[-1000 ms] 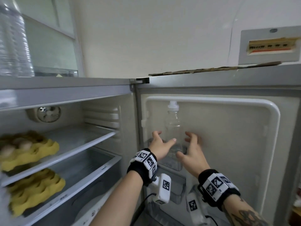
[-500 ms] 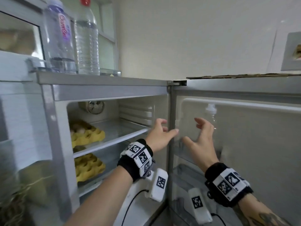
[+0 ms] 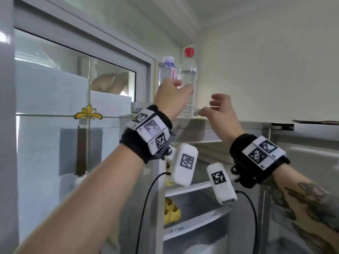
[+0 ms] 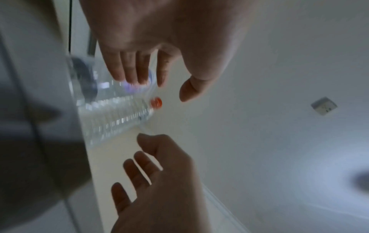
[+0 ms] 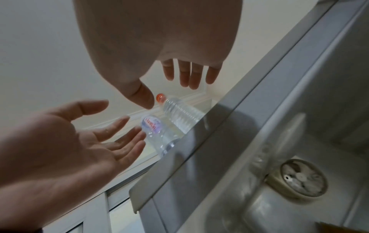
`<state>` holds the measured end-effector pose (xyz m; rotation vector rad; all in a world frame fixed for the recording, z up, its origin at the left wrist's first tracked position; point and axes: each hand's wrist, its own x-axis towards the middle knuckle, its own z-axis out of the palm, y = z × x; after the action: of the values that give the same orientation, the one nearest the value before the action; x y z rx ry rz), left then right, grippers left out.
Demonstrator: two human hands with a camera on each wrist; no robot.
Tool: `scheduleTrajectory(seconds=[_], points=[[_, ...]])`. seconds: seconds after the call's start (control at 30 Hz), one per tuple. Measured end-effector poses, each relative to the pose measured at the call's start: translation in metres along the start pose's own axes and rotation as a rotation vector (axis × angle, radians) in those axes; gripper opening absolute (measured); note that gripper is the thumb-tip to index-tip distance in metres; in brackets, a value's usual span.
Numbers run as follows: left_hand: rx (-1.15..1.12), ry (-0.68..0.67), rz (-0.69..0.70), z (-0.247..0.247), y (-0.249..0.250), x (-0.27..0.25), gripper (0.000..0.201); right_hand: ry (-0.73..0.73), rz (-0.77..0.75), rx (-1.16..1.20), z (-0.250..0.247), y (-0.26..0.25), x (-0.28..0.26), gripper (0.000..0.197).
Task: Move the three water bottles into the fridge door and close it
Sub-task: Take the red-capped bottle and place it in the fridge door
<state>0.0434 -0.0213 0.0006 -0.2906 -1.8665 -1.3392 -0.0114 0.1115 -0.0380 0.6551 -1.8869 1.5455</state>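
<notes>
Two clear water bottles stand on the fridge top [image 3: 229, 125]: one with a red cap [image 3: 189, 76] and, left of it, a labelled one with a pale cap [image 3: 167, 70]. My left hand [image 3: 181, 88] is raised in front of them with spread fingers and grips nothing. The blur hides whether it touches a bottle. My right hand [image 3: 207, 107] hovers open just right of the red-capped bottle, near the fridge's top edge. In the right wrist view, both bottles [image 5: 179, 113] [image 5: 153, 127] lie beyond the two open palms. In the left wrist view the red-capped bottle [image 4: 111, 118] is blurred.
The fridge door [image 3: 302, 143] hangs open on the right. Inside the fridge, yellow egg trays [image 3: 171, 215] sit on the shelves [image 3: 192, 187]. A window with a frosted pane and a yellow flower ornament [image 3: 88, 114] fills the left. A wall rises behind the bottles.
Both hands rose from the bottle standing in the door shelf up to the fridge top. The view swung up and left, so the door bottle is out of sight.
</notes>
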Motion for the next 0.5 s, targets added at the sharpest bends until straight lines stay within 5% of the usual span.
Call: scheduleTrajectory(seconds=[0.13,0.27,0.5], points=[[0.086,0.092,-0.066,-0.03,-0.01,0.026,0.06,-0.114,-0.006,-0.038,0.04,-0.022,0.022,0.066],[0.145,0.003,-0.171,-0.037,-0.028,0.04,0.074,-0.182,0.001,-0.104,0.064,-0.031,0.035,0.072],[0.16,-0.059,-0.208,-0.028,-0.044,0.048,0.079,0.069,0.112,-0.313,0.058,-0.016,0.067,0.072]])
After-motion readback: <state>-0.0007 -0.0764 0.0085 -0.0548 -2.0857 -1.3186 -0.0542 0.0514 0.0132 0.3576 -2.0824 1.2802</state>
